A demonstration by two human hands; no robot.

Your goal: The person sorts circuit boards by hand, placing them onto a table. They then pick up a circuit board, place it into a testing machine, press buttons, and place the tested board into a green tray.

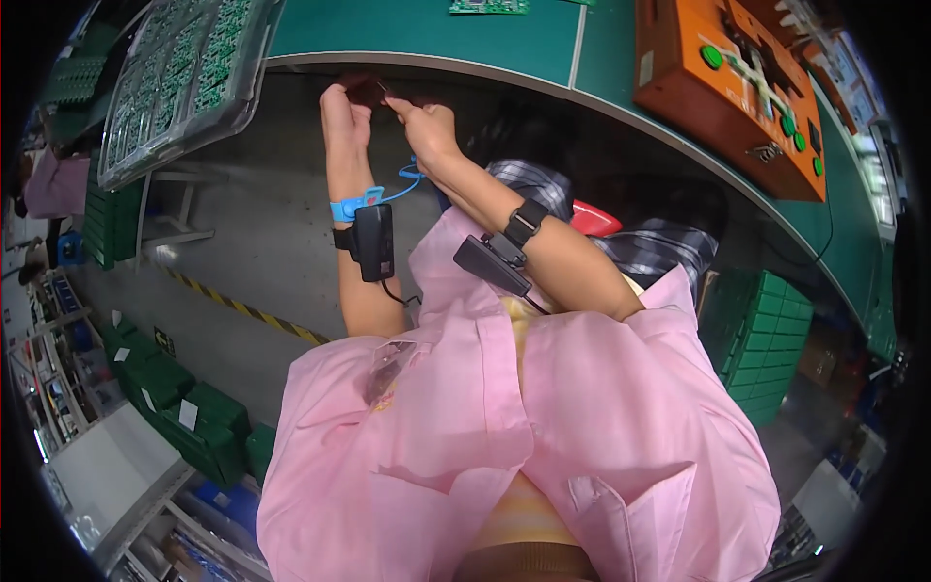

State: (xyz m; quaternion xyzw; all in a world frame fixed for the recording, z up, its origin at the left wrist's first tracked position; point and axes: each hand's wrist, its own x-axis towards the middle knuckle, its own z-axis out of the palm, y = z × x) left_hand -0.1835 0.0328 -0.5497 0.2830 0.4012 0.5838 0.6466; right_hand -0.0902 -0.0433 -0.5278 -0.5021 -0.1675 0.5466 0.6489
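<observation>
Both hands are close together just below the front edge of the green worktable (417, 37), left of my lap. My left hand (347, 118) is turned palm inward, its fingers lost in deep shadow under the edge. My right hand (429, 126) is closed, its thumb and forefinger pinching toward the left fingers. Whatever small thing may be between them is too dark to name. A blue wrist strap (357, 206) with a coiled cord circles my left wrist. Black box-shaped devices are strapped to both forearms.
A clear plastic tray (184, 150) of green circuit boards juts over the table's left edge. One green board (488, 6) lies at the far side. An orange box fixture (722, 92) with green knobs stands right. Green crates (776, 339) are stacked at lower right.
</observation>
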